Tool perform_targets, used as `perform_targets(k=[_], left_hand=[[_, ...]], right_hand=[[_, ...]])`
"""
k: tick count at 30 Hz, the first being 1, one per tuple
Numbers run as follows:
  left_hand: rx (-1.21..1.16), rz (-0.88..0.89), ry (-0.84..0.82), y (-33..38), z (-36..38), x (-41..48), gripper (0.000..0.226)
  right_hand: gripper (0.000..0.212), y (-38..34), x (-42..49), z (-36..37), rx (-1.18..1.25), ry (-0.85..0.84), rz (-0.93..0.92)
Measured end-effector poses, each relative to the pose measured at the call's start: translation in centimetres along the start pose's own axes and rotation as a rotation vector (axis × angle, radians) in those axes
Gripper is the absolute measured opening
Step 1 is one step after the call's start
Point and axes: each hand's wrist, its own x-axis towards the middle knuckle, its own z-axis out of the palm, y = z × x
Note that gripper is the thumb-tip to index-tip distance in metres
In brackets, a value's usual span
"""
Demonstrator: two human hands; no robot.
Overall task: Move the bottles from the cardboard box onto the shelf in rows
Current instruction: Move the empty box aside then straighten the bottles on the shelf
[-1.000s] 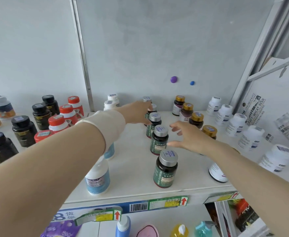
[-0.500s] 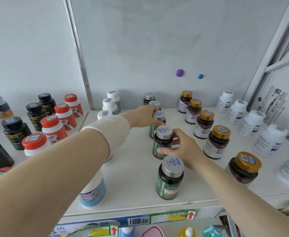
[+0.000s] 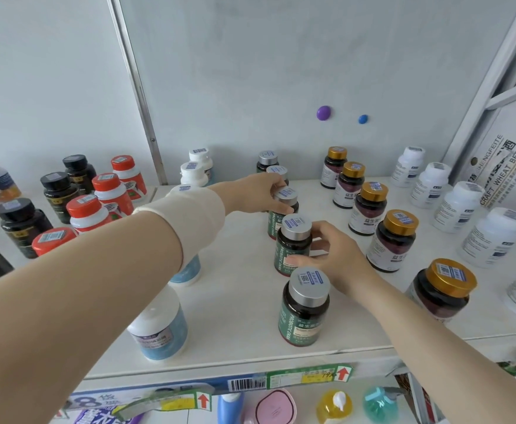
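A row of dark green-labelled bottles with silver caps runs front to back down the middle of the white shelf (image 3: 238,304). My right hand (image 3: 330,258) wraps the second bottle from the front (image 3: 291,240). My left hand (image 3: 261,192) reaches over a white wrist sleeve and grips the third bottle (image 3: 285,198) at its cap. The front bottle (image 3: 304,307) stands free near the shelf edge. Two more silver-capped bottles stand behind, by the back wall. The cardboard box is out of view.
Gold-capped dark bottles (image 3: 392,240) form a row to the right, white bottles (image 3: 458,206) further right. White and blue bottles (image 3: 158,328) stand under my left arm. Red-capped and black bottles (image 3: 88,215) fill the left shelf section. A metal upright (image 3: 140,96) divides the sections.
My right hand has closed around the second silver-capped bottle. My left hand moved onto the third bottle's cap. The camera moved closer and slightly left.
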Motion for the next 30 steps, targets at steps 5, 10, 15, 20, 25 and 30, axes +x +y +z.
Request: perform_targets(k=[5, 10, 15, 20, 25, 30], left_hand=[[0.021, -0.007, 0.006, 0.4, 0.1, -0.2, 0.046], [0.057, -0.040, -0.001, 1.4, -0.4, -1.1, 0.054], [0.103, -0.056, 0.094, 2.4, -3.5, -3.0, 0.061], [0.293, -0.085, 0.149, 1.1, -8.0, -6.7, 0.053], [0.485, -0.155, 0.171, -2.4, -10.3, -10.1, 0.050], [0.579, -0.147, 0.124, -6.3, -11.2, -11.9, 0.051]], right_hand=[[0.052, -0.1, 0.1, -0.1, -0.006, -0.036, 0.015], [0.072, -1.0, 0.0, -1.1, 0.000, -0.063, 0.001], [0.067, -3.6, 0.2, -3.1, -0.019, -0.004, -0.102], [0.060, -7.8, 2.0, -3.3, -0.267, -0.026, -0.207], [0.061, -10.9, 3.4, -0.5, -0.566, -0.144, -0.304], [0.060, -13.0, 4.1, 3.0, -0.791, -0.252, -0.316]])
